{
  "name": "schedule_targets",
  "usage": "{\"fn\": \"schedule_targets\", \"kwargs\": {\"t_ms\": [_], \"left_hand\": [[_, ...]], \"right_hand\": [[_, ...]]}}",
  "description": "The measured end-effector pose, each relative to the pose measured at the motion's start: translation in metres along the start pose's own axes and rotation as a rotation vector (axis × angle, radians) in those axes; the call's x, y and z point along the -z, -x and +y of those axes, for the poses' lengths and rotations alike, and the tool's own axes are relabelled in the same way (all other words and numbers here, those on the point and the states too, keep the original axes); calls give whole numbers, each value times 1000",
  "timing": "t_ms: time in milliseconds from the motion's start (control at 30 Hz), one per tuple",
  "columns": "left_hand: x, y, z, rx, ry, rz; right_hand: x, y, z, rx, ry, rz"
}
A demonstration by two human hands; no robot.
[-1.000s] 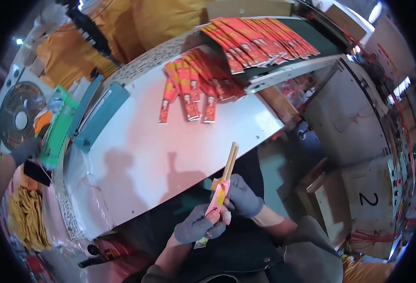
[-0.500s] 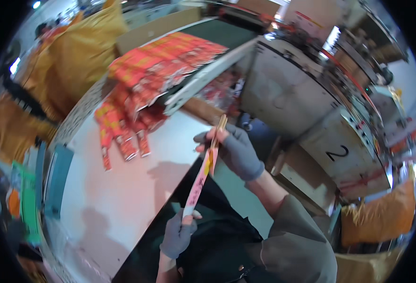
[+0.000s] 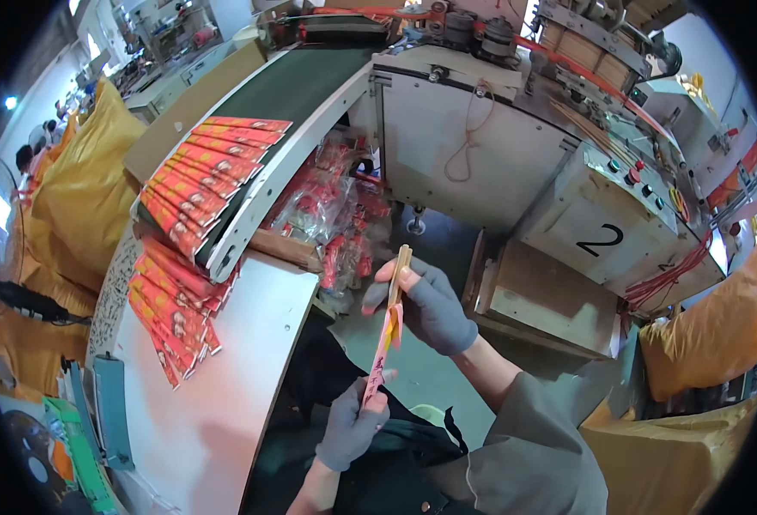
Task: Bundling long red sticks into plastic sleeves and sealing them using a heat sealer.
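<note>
A pair of pale wooden chopsticks (image 3: 398, 273) sticks out of the torn upper end of a narrow pink paper sleeve (image 3: 380, 359) with dark lettering. My right hand (image 3: 438, 309), in a grey glove with bare fingertips, pinches the chopsticks just above the torn paper. Lower and to the left, my left hand (image 3: 348, 429), gloved the same way, grips the bottom end of the sleeve. The sleeve is held upright at a slant in front of my body. Its lowest end is hidden in the left hand's fingers.
Red packets (image 3: 215, 172) lie in a row on a green conveyor belt (image 3: 310, 77). More red packets (image 3: 172, 318) are heaped on the white table (image 3: 232, 369) below its end. Clear plastic bags (image 3: 314, 202) sit under the belt. A machine cabinet (image 3: 456, 137) stands ahead, yellow sacks (image 3: 95, 172) at left.
My view has turned, so the belt and packets sit farther left. Both hands still hold the chopsticks and sleeve; they appear slightly lower in the picture, the left also farther right.
</note>
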State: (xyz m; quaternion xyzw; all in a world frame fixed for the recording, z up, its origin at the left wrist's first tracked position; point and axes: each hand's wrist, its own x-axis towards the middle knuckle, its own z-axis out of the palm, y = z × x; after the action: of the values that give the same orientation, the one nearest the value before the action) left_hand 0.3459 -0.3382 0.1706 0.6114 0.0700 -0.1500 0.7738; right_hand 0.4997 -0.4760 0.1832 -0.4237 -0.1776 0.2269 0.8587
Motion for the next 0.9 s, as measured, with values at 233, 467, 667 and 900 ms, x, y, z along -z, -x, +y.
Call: {"fn": "schedule_targets", "kwargs": {"t_ms": [233, 467, 667, 900], "left_hand": [[-20, -34, 19, -203, -505, 127], [-33, -60, 12, -303, -974, 198], [-18, -54, 23, -161, -1101, 232], [52, -19, 31, -305, -1035, 584]], "right_hand": [[33, -5, -38, 63, 140, 109], [69, -4, -42, 115, 170, 163], [151, -15, -192, 849, 306, 509], [310, -96, -322, 1009, 2320, 707]]}}
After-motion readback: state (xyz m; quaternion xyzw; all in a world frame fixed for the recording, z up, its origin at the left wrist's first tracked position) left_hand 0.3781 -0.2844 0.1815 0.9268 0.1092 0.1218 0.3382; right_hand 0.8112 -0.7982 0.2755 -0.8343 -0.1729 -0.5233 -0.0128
